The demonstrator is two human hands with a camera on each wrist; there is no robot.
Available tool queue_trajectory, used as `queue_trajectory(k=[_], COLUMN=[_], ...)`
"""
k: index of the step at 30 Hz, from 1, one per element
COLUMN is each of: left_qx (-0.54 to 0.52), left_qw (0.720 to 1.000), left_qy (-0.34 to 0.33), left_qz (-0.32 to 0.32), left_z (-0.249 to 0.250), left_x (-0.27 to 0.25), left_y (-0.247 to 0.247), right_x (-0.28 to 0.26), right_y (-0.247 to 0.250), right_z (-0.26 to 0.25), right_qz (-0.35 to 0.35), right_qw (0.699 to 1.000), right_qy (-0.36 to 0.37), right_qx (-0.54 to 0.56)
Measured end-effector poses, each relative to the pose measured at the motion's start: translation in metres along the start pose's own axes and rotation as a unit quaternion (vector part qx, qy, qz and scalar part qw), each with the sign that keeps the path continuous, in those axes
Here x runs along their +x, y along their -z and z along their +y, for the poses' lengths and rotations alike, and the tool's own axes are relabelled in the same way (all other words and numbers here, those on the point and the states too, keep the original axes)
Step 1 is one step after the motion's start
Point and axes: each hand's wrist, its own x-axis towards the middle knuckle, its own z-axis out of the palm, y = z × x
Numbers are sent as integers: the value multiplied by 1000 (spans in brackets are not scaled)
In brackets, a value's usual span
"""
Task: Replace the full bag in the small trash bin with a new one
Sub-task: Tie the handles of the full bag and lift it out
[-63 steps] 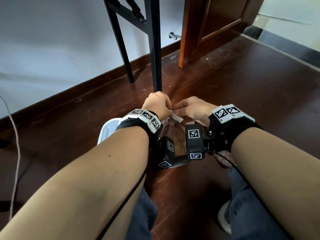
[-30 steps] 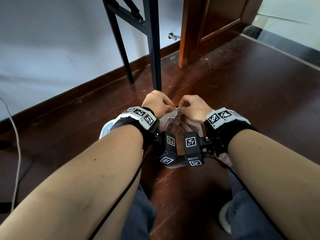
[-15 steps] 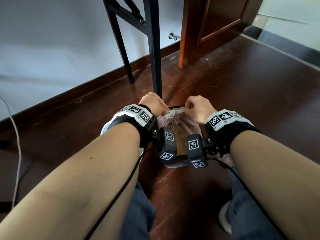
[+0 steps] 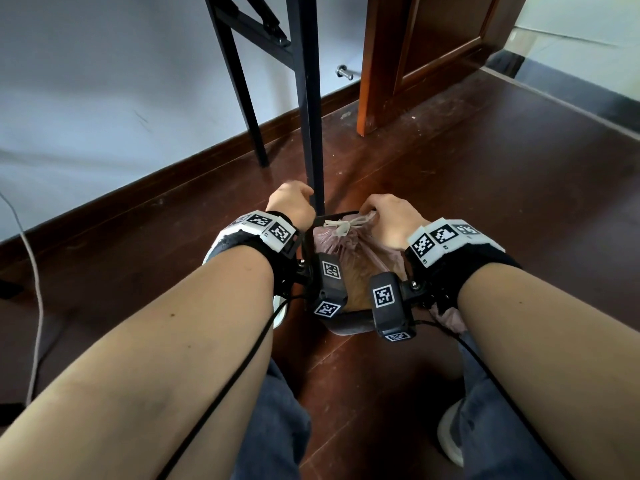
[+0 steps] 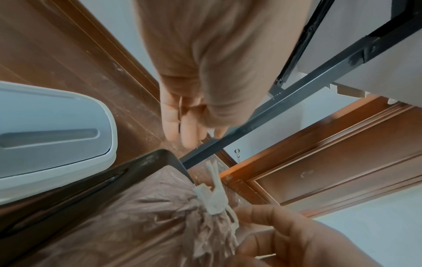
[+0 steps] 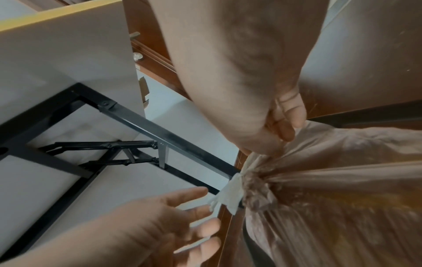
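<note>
A pinkish full trash bag [image 4: 349, 251] sits in the small dark bin [image 4: 349, 327] on the floor between my wrists. Its neck is gathered under a white drawstring knot [image 4: 341, 225]. My right hand [image 4: 389, 220] pinches the drawstring just right of the knot [image 6: 233, 193], with its fingers [image 6: 285, 126] curled at the bag's neck. My left hand [image 4: 291, 202] hovers to the left of the bag with its fingers [image 5: 189, 133] loosely straight, holding nothing. In the left wrist view the knot [image 5: 212, 200] stands free above the bin's rim [image 5: 146, 160].
A white lid-like object [image 5: 45, 140] lies left of the bin. A black table leg [image 4: 313, 133] stands right behind the bin, touching distance from my left hand. A brown door frame [image 4: 367, 81] is behind right, a white cable [image 4: 34, 271] far left, and my shoe [image 4: 450, 438] near right.
Both hands were pulling the drawstring ends tight. Now my left hand has let go and moved left, away from the knot. My right hand keeps hold by the knot.
</note>
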Motion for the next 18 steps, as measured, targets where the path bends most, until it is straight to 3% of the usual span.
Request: queue_trajectory(k=[4, 7, 10, 14, 18], left_qx=[145, 186, 170, 108, 104], left_qw=[985, 972, 972, 970, 971], left_qy=[-28, -37, -38, -1, 2], left_qz=[-94, -140, -159, -216, -217], left_z=[1, 0, 2, 2, 0], left_x=[-4, -9, -14, -17, -18], left_y=[-3, -5, -3, 1, 3], right_x=[-7, -10, -10, -6, -7], right_y=[4, 0, -6, -9, -5], right_z=[-8, -15, -16, -9, -7], right_qz=[-87, -86, -60, -34, -22], right_qw=[995, 989, 985, 995, 997], right_qy=[-51, -94, -129, -82, -74], right_qx=[-12, -70, -98, -51, -15])
